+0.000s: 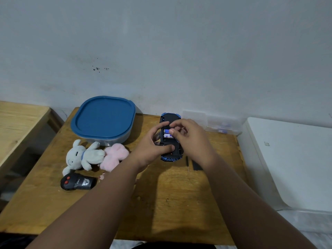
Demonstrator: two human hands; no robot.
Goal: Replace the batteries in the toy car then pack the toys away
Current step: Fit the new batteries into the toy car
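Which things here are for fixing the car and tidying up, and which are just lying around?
For the job: toy car, held in the left hand; batteries, pinched by the right hand; screwdriver; battery cover; white plush; pink plush; remote; blue-lidded tub.
Just lying about: wooden bench; white box on the right; clear box by the wall, contents blurry.

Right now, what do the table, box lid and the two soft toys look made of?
Table: wood, matte and worn; grain and knots show. Box lid: likely blue plastic, smooth with a slight sheen and a moulded rim. White soft toy and pink soft toy: plush fabric with a fuzzy pile; filling unseen.
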